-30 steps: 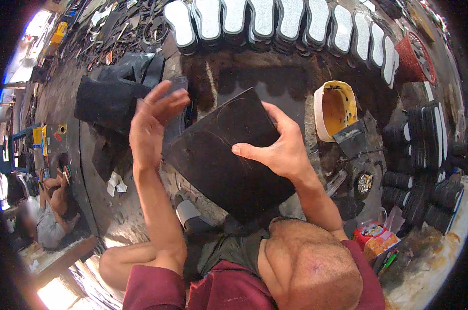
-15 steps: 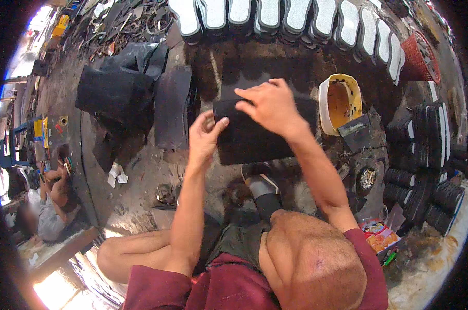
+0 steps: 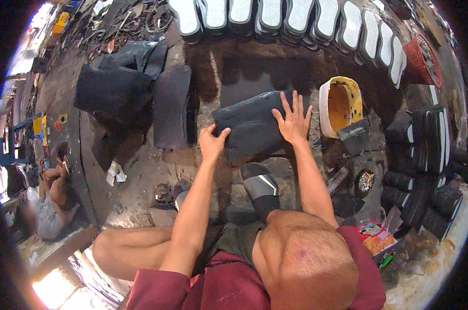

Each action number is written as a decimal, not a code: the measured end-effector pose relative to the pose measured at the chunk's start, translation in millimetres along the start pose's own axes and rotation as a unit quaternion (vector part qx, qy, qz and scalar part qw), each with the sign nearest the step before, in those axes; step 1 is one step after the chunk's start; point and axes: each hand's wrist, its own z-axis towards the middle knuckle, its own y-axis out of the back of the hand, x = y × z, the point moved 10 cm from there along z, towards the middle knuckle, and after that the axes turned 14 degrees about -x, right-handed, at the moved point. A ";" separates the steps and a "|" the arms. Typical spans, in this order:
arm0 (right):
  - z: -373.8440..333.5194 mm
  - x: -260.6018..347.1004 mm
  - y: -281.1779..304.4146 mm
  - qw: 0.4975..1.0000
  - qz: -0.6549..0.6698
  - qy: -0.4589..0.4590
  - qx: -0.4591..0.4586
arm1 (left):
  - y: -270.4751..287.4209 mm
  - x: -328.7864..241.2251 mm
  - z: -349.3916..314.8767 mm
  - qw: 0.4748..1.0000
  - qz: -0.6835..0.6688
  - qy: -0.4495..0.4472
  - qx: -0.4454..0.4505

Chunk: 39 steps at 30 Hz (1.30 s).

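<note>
The dark grey-black, flat, roughly rectangular sheet [image 3: 252,124] lies right in front of you near floor level, a faint pale curve running across its upper face and its far edge slightly bowed. Taking that sheet as the clock's centre, your right hand [image 3: 293,120] rests at two o'clock, palm down over the right end, its fingers spread wide. Your left hand [image 3: 212,142] is at eight o'clock, fingers bent in and thumb reaching onto the sheet's left edge; you cannot tell from this view whether they pinch it.

At six o'clock, just below the sheet, is your dark grey shoe with a pale stripe [image 3: 260,188]. At nine o'clock, near but apart, lies a stack of dark rectangular sheets [image 3: 172,108], and beyond it a rumpled heap of larger black sheets [image 3: 110,93]. Just before three o'clock stands a cream oval tub with a yellow inside [image 3: 324,108].

Farther out, a curved row of stacked sole-shaped pieces with pale speckled tops [image 3: 270,15] runs from eleven to two o'clock, ending beside a red latticed basket [image 3: 412,59]. Black stacked soles [image 3: 430,139] stand at three o'clock. Well away at eight o'clock sits another person [image 3: 53,214].
</note>
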 end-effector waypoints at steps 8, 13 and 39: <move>6.2 -75.6 23.8 0.834 0.475 -0.279 0.019 | -6.4 -21.1 -34.2 0.833 -0.462 0.281 0.113; -16.4 -55.6 39.4 0.684 0.605 -0.401 0.073 | 32.7 -10.3 -44.7 0.818 -0.467 0.297 0.157; -85.4 37.1 57.8 0.854 0.473 -0.207 0.058 | 137.7 156.1 109.9 0.975 0.153 0.102 -0.127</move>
